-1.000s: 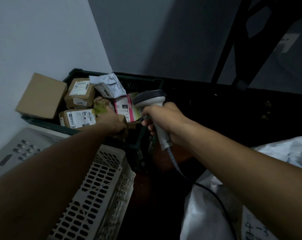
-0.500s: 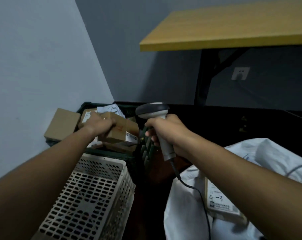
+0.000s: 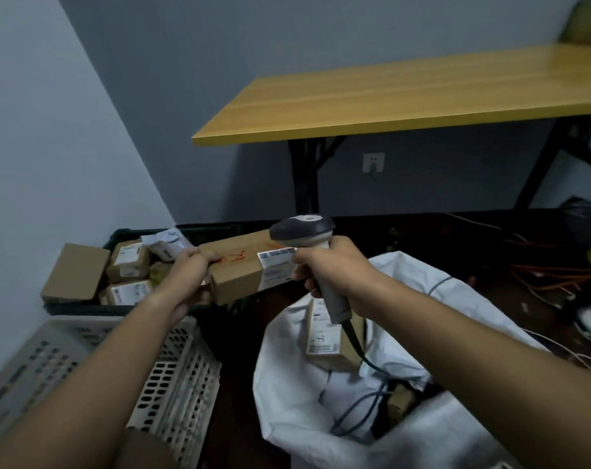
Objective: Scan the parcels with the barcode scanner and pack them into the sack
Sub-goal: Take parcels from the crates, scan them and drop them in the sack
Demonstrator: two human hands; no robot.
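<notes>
Cardboard parcel (image 3: 243, 265) gripped endwise in my left hand (image 3: 189, 269); right hand (image 3: 324, 269) grips scanner (image 3: 302, 231) jammed against label (image 3: 276, 267), risking misread.

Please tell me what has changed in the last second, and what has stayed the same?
The left hand reached into the dark crate, gripped a cardboard box and lifted it out toward the scanner, label facing it. The right hand kept holding the scanner throughout. The white sack stayed open below.
</notes>
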